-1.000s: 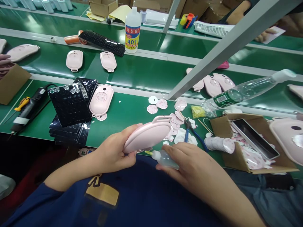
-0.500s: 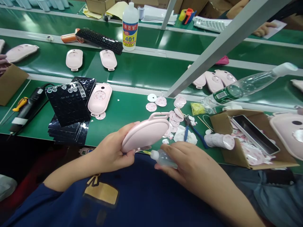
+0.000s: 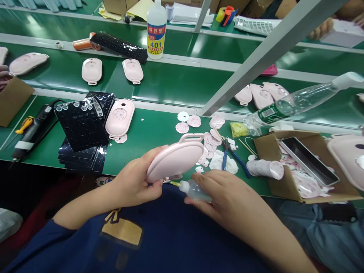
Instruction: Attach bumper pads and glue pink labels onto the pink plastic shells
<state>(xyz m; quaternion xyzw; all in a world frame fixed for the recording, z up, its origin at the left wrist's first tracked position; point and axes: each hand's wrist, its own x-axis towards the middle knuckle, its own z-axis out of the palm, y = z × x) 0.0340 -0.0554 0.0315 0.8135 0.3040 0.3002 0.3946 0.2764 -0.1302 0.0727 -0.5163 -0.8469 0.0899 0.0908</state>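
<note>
My left hand (image 3: 142,176) is closed on a pale pink oval plastic casing (image 3: 176,161) with a loop at its top edge. The casing is tilted, its smooth back toward me, so its other face is mostly hidden. In my right hand (image 3: 220,191) lies a small clear squeeze bottle (image 3: 196,189) with a white cap and a thin yellowish nozzle. That nozzle points left at the casing's lower edge, close to my left thumb; whether it touches cannot be made out. Round pink stickers (image 3: 210,140) are scattered just beyond the casing.
Left are dark sheets (image 3: 85,129), a pink casing (image 3: 120,117) and an electric screwdriver (image 3: 34,131). Right are blue-handled pliers (image 3: 233,157), a cardboard box (image 3: 273,167) and a plastic bottle (image 3: 295,104). A slanted metal post (image 3: 256,60) crosses above; a 401 bottle (image 3: 156,34) stands behind.
Casings on the belt have shifted slightly right. The squeeze bottle has edged a little left toward the casing. Across the table, another person's hands now hold a white box.
</note>
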